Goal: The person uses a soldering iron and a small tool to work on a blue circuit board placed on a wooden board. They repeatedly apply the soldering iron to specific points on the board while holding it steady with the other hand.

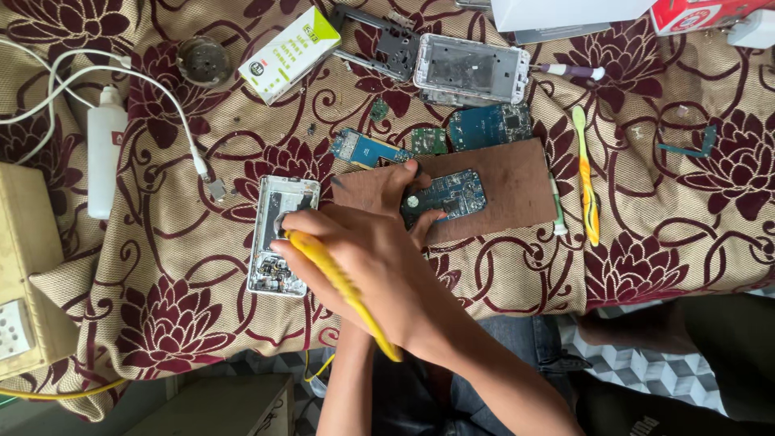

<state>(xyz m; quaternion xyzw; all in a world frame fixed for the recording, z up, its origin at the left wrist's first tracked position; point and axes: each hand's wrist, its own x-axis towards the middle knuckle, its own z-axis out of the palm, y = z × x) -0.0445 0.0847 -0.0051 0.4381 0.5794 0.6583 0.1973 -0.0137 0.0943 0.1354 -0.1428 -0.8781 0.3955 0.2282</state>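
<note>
Gripping a slim yellow plastic-handled tool (343,282), your right hand (379,266) was closed around it, its tip at the opened silver metal phone frame (278,234). Beyond, your left hand (404,198) pressed fingers down on a blue rectangular circuit board (452,194) lying on a brown wooden board (508,182).

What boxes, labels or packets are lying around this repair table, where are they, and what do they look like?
Small carton: top centre-left, flat rectangular, white with yellow-green end and side, tilted.
White box: top edge, right of centre, plain, cut off by the frame.
Red and white box: top right corner, partly out of view.
White squeeze bottle: left side, lying flat, small dark label mark near its neck.
</note>
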